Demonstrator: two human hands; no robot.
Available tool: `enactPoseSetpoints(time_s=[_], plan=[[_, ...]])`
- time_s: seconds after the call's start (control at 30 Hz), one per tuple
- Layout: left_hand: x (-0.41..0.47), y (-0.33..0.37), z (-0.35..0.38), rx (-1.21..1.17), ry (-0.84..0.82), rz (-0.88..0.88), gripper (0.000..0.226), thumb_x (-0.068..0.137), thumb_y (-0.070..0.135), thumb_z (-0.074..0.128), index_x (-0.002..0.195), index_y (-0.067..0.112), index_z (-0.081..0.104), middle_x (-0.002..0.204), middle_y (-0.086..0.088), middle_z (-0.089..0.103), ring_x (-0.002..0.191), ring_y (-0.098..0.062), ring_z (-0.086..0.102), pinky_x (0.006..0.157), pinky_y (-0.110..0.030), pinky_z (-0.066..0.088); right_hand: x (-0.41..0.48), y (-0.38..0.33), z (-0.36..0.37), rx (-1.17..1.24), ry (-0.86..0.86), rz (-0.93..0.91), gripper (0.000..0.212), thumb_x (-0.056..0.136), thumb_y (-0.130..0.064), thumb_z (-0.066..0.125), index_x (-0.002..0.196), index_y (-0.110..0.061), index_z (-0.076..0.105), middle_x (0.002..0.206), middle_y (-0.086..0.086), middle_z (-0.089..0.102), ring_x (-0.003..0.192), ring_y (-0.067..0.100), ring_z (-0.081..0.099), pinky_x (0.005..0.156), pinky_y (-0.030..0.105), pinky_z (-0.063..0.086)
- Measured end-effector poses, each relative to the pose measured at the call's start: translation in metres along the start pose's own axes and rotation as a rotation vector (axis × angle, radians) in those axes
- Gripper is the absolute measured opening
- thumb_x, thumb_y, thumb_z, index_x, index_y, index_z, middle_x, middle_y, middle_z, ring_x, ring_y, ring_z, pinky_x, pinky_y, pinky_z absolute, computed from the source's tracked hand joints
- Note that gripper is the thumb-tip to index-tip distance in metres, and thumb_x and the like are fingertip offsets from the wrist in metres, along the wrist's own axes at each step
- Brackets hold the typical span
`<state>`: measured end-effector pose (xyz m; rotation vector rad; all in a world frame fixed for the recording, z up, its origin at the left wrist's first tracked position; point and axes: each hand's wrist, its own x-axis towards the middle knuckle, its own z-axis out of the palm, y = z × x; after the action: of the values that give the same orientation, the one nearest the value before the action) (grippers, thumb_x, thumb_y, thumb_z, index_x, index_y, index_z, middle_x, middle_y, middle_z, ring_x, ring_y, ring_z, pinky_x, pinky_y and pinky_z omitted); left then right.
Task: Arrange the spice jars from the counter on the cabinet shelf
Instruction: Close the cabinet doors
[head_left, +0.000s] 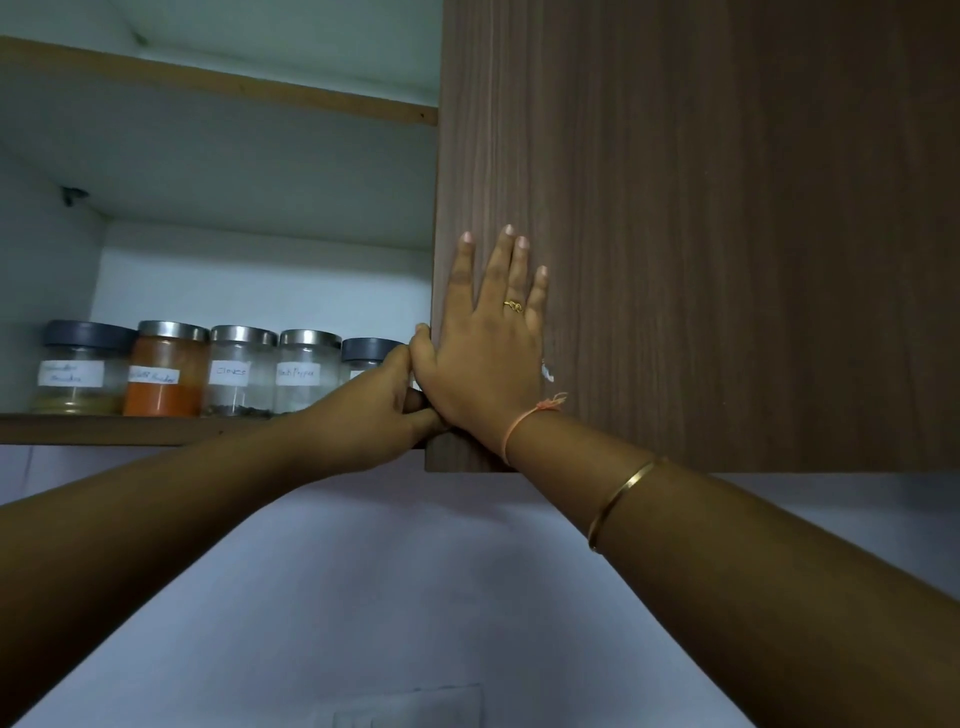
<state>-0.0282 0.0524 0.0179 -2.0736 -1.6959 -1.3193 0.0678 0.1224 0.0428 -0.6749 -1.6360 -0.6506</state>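
Several labelled glass spice jars stand in a row on the lower cabinet shelf (104, 430): a dark-lidded one (78, 369) at the left, an orange-powder jar (166, 371), a "Cloves" jar (240, 374), a pepper jar (306, 371), and a dark-lidded jar (363, 356) partly hidden behind my left hand. My left hand (379, 410) curls around the lower edge of the brown wooden cabinet door (727, 234). My right hand (488, 358) lies flat on the door's front near that edge, fingers spread, holding nothing.
An upper shelf (218, 83) spans the cabinet above the jars, with nothing seen on it. Below the cabinet is a pale wall (415, 597) with a switch plate (410, 712) at the bottom edge. The counter is out of view.
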Motion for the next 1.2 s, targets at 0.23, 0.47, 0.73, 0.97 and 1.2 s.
enactPoseSetpoints(time_s=[0.23, 0.47, 0.73, 0.97, 1.2], plan=[[-0.003, -0.003, 0.006, 0.055, 0.034, 0.003, 0.051, 0.086, 0.029, 0.062, 0.129, 0.023, 0.035, 0.073, -0.012, 0.069, 0.079, -0.031, 0.067, 0.083, -0.053, 0.051, -0.004, 0.014, 0.001, 0.045, 0.037, -0.085, 0.077, 0.092, -0.051, 0.035, 0.151, -0.007, 0.011, 0.158, 0.023, 0.002, 0.147, 0.034, -0.002, 0.118, 0.048, -0.004], [-0.007, 0.001, 0.008, 0.247, 0.053, 0.006, 0.051, 0.091, 0.036, 0.054, 0.134, 0.021, 0.031, 0.083, -0.008, 0.071, 0.077, -0.019, 0.067, 0.079, -0.045, 0.053, -0.007, 0.02, -0.003, -0.017, -0.027, -0.132, 0.079, 0.095, -0.058, 0.025, 0.152, -0.008, 0.006, 0.159, 0.019, -0.001, 0.147, 0.031, -0.005, 0.118, 0.048, -0.006], [-0.012, 0.009, 0.01, 0.323, -0.041, -0.044, 0.075, 0.096, 0.036, 0.047, 0.149, 0.021, -0.003, 0.089, 0.0, 0.066, 0.08, -0.012, 0.062, 0.076, -0.03, 0.05, -0.004, 0.019, -0.029, -0.089, -0.22, -0.131, 0.082, 0.093, -0.062, 0.024, 0.152, -0.009, -0.001, 0.159, 0.018, -0.007, 0.147, 0.031, -0.008, 0.119, 0.048, -0.002], [-0.037, 0.02, -0.026, 0.544, -0.042, -0.175, 0.09, 0.092, 0.037, 0.054, 0.148, 0.016, -0.013, 0.144, -0.013, 0.043, 0.125, -0.027, 0.048, 0.1, -0.035, 0.039, 0.004, -0.009, -0.069, -0.035, -0.354, -0.05, 0.075, 0.096, -0.054, 0.029, 0.151, -0.008, 0.008, 0.158, 0.019, 0.002, 0.147, 0.034, 0.0, 0.117, 0.051, 0.009], [-0.093, 0.035, -0.079, 0.663, 0.054, -0.152, 0.088, 0.089, 0.041, 0.056, 0.149, 0.023, -0.005, 0.148, -0.012, 0.038, 0.126, -0.03, 0.047, 0.095, -0.036, 0.041, 0.002, -0.07, -0.111, 0.029, -0.381, -0.084, 0.069, 0.098, -0.05, 0.029, 0.151, -0.009, 0.012, 0.158, 0.02, 0.005, 0.147, 0.033, 0.003, 0.117, 0.05, 0.011]])
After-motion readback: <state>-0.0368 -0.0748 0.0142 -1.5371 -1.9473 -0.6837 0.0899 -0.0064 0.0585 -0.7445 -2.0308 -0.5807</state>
